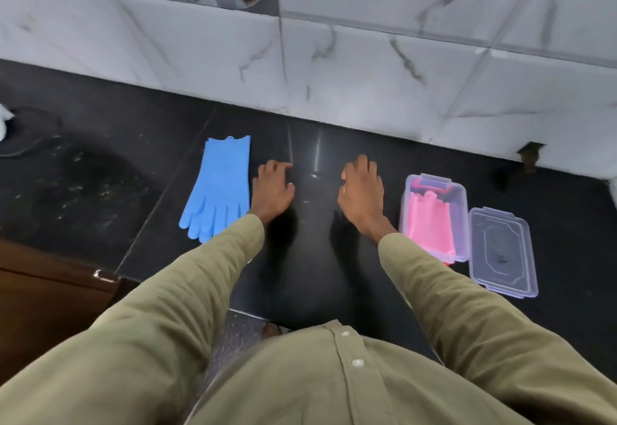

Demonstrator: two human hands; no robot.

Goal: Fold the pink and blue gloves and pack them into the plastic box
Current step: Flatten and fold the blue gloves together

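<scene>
The blue gloves (220,187) lie flat and stacked on the black counter, fingers toward me, cuffs toward the wall. My left hand (272,189) rests on the counter just right of them, fingers spread, holding nothing. My right hand (362,192) hovers over the counter's middle, fingers loosely curled and empty. To its right stands the clear plastic box (459,197) with the folded pink gloves (430,222) inside. The box's lid (502,252) lies flat on the counter beside the box, on its right.
A white marble-tiled wall (334,67) backs the black counter (310,257). A round dark drain or lid (30,131) sits at far left with something white beside it. A brown wooden cabinet edge (50,291) is at lower left.
</scene>
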